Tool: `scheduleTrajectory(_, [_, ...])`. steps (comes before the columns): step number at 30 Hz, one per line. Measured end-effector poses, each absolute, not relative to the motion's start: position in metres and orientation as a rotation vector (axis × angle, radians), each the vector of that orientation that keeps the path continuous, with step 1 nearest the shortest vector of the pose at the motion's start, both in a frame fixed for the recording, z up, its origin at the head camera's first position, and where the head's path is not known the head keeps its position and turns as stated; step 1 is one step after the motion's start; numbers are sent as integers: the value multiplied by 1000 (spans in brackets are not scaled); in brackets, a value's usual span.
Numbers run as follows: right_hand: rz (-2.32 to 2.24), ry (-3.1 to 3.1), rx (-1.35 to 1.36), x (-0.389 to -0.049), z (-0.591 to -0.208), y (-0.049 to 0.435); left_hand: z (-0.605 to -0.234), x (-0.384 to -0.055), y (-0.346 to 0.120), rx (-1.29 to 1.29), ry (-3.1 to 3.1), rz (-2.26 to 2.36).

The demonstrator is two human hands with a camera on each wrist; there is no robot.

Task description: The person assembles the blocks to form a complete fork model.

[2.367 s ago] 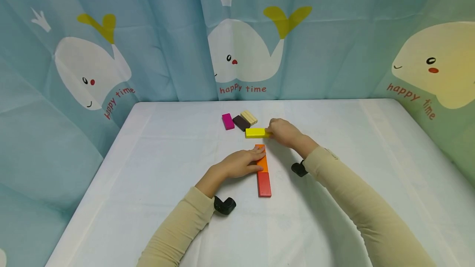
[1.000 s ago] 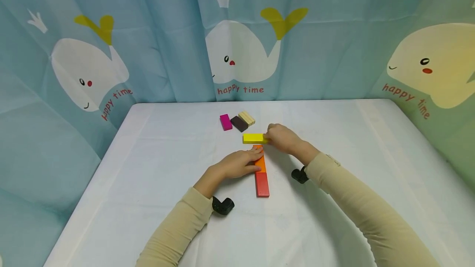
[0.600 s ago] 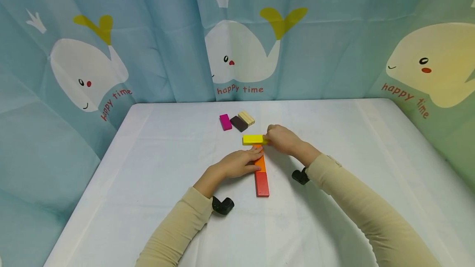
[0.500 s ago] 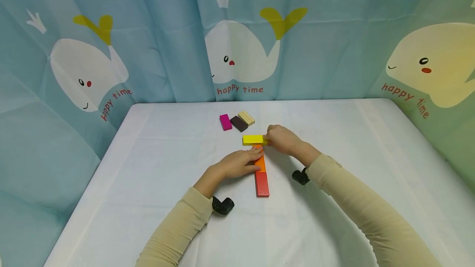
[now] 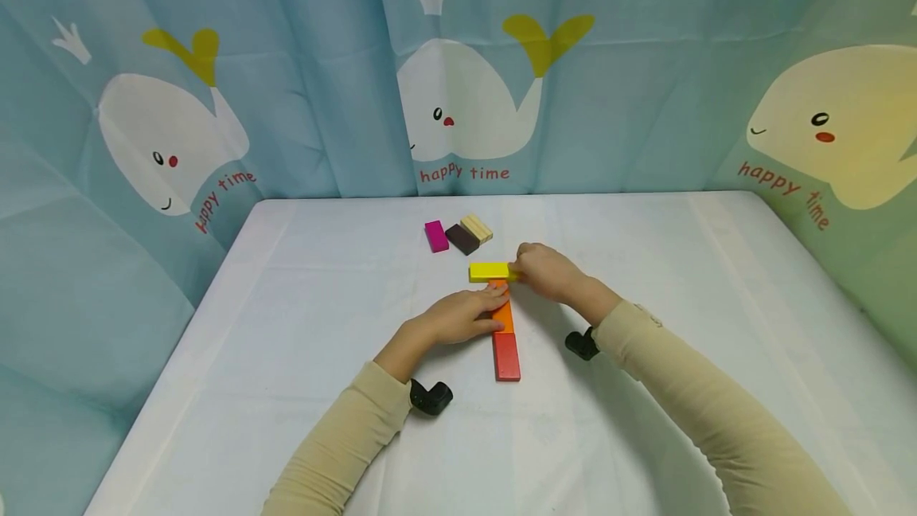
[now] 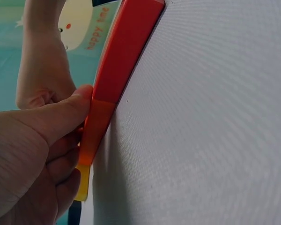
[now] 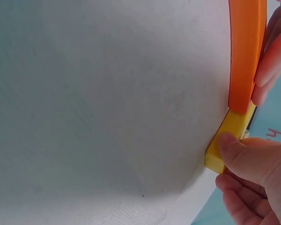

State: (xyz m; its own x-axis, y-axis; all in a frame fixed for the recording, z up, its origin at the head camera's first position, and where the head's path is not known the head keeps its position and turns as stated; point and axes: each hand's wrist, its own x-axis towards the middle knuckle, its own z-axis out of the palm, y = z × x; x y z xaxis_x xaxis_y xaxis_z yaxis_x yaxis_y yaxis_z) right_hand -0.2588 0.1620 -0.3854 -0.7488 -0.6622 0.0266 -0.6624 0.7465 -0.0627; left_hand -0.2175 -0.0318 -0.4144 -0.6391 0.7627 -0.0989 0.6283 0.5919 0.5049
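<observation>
My right hand (image 5: 548, 271) pinches the right end of a yellow block (image 5: 489, 271), thumb on one side and fingers behind, as the right wrist view shows. This block lies crosswise against the far end of an orange block (image 7: 246, 56), like the bar of a T. Across the orange block's top rest the fingers of my left hand (image 5: 454, 317), which hide part of it. A red block (image 5: 507, 358) adjoins the orange one at its near end, in line with it. In the left wrist view the red block (image 6: 126, 47), orange and yellow form one row.
Just beyond the yellow block lie a magenta block (image 5: 436, 236), a dark brown block (image 5: 462, 239) and a pale ridged block (image 5: 476, 228). All sit on a white-covered table (image 5: 322, 293). A blue curtain (image 5: 322, 86) with whale prints hangs behind the far edge.
My right hand has drawn the yellow block nearer, away from the brown and pale blocks, closing the gap to the orange block. My left hand has stayed on the orange block.
</observation>
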Motion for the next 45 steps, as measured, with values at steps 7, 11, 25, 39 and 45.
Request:
scheduleTrajectory(7, [122,-2927,1113,-256,-384,161,-413,-217,-31,1126,2536,605])
scheduleTrajectory(11, [123,-2923,1111,-256,-385,161,-413,-217,-31,1123,2534,607])
scheduleTrajectory(25, [167,-2965,1101,-257,-385,164,-411,-216,-31,1132,2551,573])
scheduleTrajectory(39, [339,-3003,1051,-257,-383,167,-411,-217,-26,1133,2651,509])
scheduleTrajectory(45, [417,-3006,993,-258,-385,166,-414,-222,-30,1114,2738,578])
